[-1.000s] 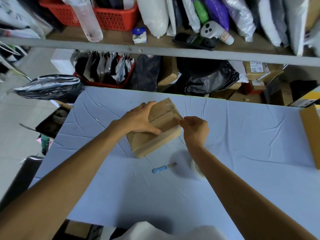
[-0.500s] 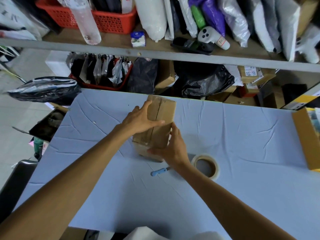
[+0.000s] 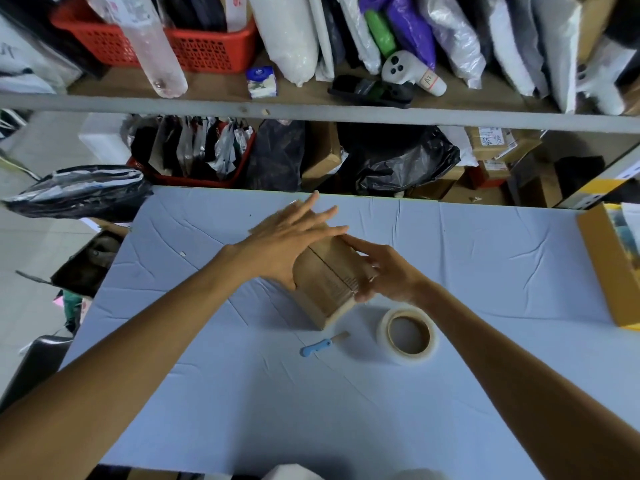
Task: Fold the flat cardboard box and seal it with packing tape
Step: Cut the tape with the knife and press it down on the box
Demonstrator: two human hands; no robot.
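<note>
So the small brown cardboard box [image 3: 329, 285] sits on the light blue table [image 3: 242, 393], sandwiched between both hands. The left hand [image 3: 284, 244] lies flat across its top and far side, fingers straight. The right hand [image 3: 388, 275] presses straight fingers against its right side.

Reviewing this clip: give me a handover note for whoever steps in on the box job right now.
Left hand: open, flat over the far end of the cardboard box; blurred.
Right hand: open, fingers laid along the box's right edge.
The box stands folded on the blue table. The tape roll and blue cutter lie just in front of it, untouched.
Done: box folded; a clear strip seems to cover the upward seam.
Left: smooth that strip, then check and tape the hidden faces.
</note>
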